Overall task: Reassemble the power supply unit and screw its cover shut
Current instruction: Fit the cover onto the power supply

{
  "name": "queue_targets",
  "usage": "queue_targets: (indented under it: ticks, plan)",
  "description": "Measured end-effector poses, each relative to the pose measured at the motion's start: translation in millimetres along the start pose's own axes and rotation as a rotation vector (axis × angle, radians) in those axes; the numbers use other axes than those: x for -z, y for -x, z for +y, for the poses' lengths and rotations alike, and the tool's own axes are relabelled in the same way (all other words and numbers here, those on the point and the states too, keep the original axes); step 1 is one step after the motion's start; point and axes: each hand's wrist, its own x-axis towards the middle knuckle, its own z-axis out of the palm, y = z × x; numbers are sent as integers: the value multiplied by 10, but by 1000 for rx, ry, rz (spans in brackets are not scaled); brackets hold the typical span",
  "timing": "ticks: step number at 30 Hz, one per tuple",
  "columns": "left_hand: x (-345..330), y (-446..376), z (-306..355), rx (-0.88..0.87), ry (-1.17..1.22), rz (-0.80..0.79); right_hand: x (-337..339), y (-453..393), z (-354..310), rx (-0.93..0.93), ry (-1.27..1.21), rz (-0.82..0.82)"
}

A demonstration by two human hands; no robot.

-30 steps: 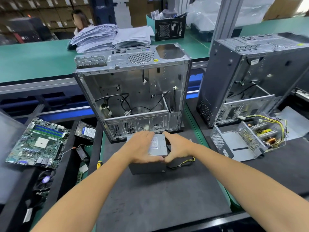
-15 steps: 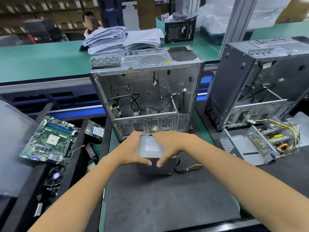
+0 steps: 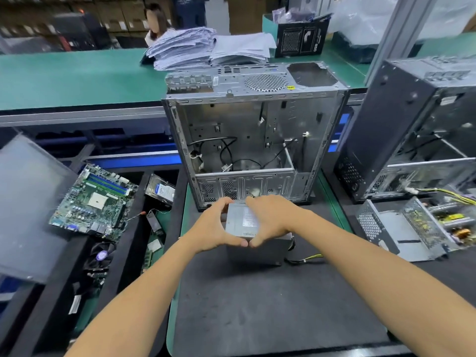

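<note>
bare forearms, no sleeves

Electronics assembly workshop: green bench, gutted computer cases, loose motherboard, stacked cartons.

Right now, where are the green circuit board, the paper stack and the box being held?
green circuit board (image 3: 95,202), head view, its middle.
paper stack (image 3: 206,47), head view, top sheets.
box (image 3: 243,222), head view, labelled lid.

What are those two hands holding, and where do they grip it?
Both grip the grey power supply unit by its top cover: left hand round the left edge, right hand round the right, thumbs meeting at the near edge.
</note>
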Motion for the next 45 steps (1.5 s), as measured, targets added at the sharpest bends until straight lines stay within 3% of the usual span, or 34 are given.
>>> queue_targets:
  ticks: [4, 8, 11, 14, 21, 30, 33, 36, 40, 45]
  plan:
    - [32, -34, 25, 29, 102, -12, 69, -39, 52, -65, -133, -29]
    - [66, -75, 136, 178, 270, 4, 74, -46, 166, -189, -656, -142]
    - [59, -77, 169, 295, 157, 1, -157, -81, 226, -293, -1089, -261]
    - [64, -112, 67, 311, -30, 6, -383, -165, 245, -358, -1175, -307]
    - [-5, -185, -188, 260, -330, 27, -502, -290, 431, -514, -997, -278]
    - [26, -230, -136, 230, -393, -18, -353, -190, 296, -308, -521, -244]
    - [-34, -253, -94, 228, -446, 0, -271, -97, 311, -146, -496, -374]
    - [-51, -286, -96, 283, -410, -10, -258, 56, 398, -125, -416, -481]
    - [-123, -335, -120, 378, -392, -81, -379, 154, 419, -87, -80, -309]
    - [-119, -369, -95, 397, -377, -111, -479, 197, 434, -35, -51, -237]
